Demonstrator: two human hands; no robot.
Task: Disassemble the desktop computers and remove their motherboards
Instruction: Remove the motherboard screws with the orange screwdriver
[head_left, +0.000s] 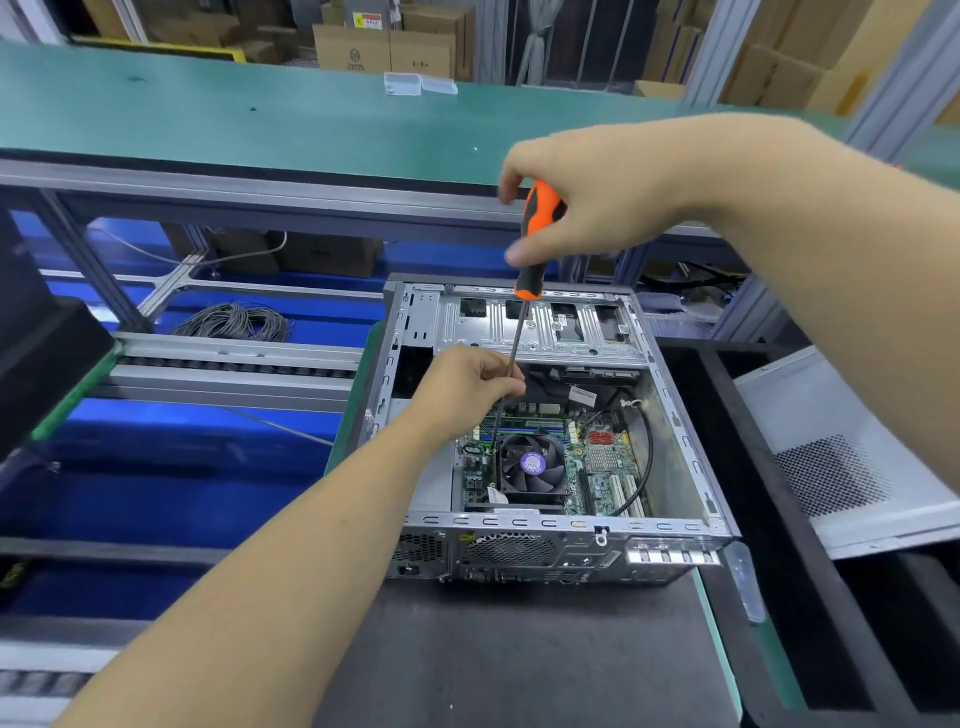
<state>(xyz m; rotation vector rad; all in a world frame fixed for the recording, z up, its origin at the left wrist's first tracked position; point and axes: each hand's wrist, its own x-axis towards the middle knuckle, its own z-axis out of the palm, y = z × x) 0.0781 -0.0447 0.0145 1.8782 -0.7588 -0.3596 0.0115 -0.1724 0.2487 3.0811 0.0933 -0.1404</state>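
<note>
Now: grey steel desktop case opened | green motherboard still mounted below fingers | right hand grips orange-black screwdriver, left hand pinches its shaft

No text legible anywhere. Cardboard box behind far edge of green bench: round printed logo, characters too blurred to read. Yellow-and-red sticker on box above it: marks present, unreadable. Purple round label on fan hub inside computer case: print too small to make out. White label on black part near case's far wall: lines of print, illegible. Green motherboard: markings too fine to read.
</note>
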